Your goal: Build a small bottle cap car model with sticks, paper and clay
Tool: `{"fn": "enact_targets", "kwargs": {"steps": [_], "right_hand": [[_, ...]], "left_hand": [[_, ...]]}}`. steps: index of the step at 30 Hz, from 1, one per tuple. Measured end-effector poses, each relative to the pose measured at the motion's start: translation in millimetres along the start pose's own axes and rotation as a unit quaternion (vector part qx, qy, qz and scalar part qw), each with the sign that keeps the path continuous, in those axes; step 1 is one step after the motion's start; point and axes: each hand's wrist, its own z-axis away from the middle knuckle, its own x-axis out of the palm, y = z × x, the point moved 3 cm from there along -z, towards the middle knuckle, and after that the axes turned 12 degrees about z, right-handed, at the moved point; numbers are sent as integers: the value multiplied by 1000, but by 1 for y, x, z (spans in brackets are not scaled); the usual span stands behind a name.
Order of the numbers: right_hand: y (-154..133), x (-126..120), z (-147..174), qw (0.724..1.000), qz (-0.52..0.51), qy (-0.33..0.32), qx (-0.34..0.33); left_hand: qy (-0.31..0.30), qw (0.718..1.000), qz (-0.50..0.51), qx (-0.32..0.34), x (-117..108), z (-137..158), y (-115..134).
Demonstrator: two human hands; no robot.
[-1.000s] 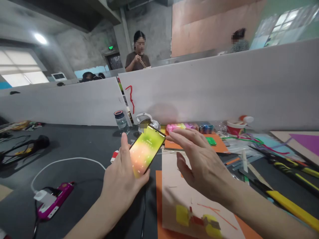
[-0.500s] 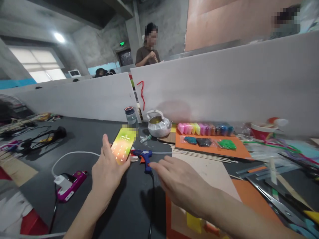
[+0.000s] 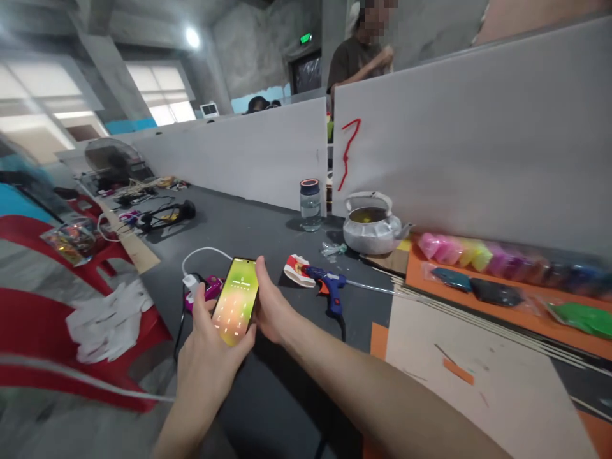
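A smartphone (image 3: 235,299) with a lit yellow-green and orange keypad screen is held upright, tilted back, above the dark table. My left hand (image 3: 210,357) grips it from below, fingers along its left edge and thumb at the lower right corner. Against the right edge lies my right hand (image 3: 272,306), its thumb up beside the screen and its fingers hidden behind the phone. To the right rests a blue glue gun (image 3: 329,285) with an orange trigger, a glue stick in its back end and its nozzle by a small red-and-white piece (image 3: 299,271).
Behind the phone is a purple power strip (image 3: 210,290) with a white plug. A silver kettle (image 3: 373,233) and a lidded jar (image 3: 310,207) stand by the white partition (image 3: 459,140). Bagged clay (image 3: 459,252) lies at right, red chairs (image 3: 138,325) at left. A person stands beyond.
My right hand has moved left from beside the glue gun onto the phone's right edge. The camera view has turned left, bringing the red chairs into sight.
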Motion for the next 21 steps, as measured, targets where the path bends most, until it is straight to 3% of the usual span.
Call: {"fn": "enact_targets", "kwargs": {"steps": [5,7,9,11,14,17,21], "right_hand": [[29,20,-14,995,-72,-38,56],[36,20,-16,991,-87,-55,80],[39,18,-16,987,-96,-78,101],[39,15,-15,984,-105,-97,109],[40,14,-11,981,-119,-112,104],[42,17,-7,980,-124,-118,98],[45,20,-2,981,-115,-124,97]], "left_hand": [[-17,999,10,-27,-10,6,-19],[-47,995,80,-28,-11,8,-31],[-75,969,231,-50,-12,11,-45],[-78,912,386,-111,-15,15,-59],[-75,842,495,-199,-18,23,-69],[-85,825,516,-215,-17,26,-67],[-61,831,515,-201,-13,26,-65]]}}
